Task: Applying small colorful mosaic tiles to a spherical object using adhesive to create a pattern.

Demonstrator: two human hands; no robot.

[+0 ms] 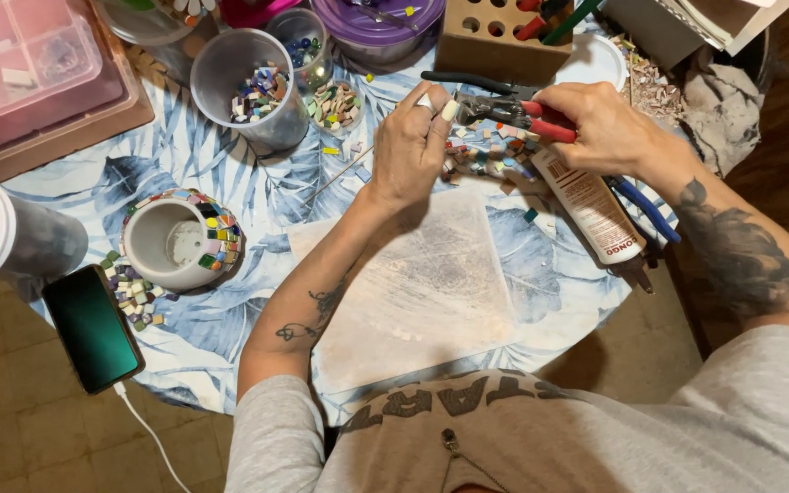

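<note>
Far left: a pink compartment box (25,64) sits at the table's corner, with a dark smartphone (93,327) lying below it, its white cable trailing off.
Pot: a grey pot (180,242), rim half-covered in coloured mosaic tiles, stands well apart from both hands, loose tiles just beside it.
Cups: a clear cup of mixed tiles (253,87) stands above the pot, with a smaller one near it.
Left hand: the left hand (413,146) is up over the leaf-print cloth (230,178), thumb and forefinger pinched on a small pale tile piece (425,100), or so it looks; the piece is tiny.
Key relation: that piece lies right at the nipper jaws, directly to the right of the left fingertips, so the left hand is the nearer one.
Nippers: red-handled tile nippers (513,111) lie with their long axis running left to right, jaws toward the left hand.
Right hand: the right hand (600,123) is clenched round the red handles.
Below: a glue bottle (591,205) lies slanted under the right wrist, beside a tile pile (495,155).
</note>
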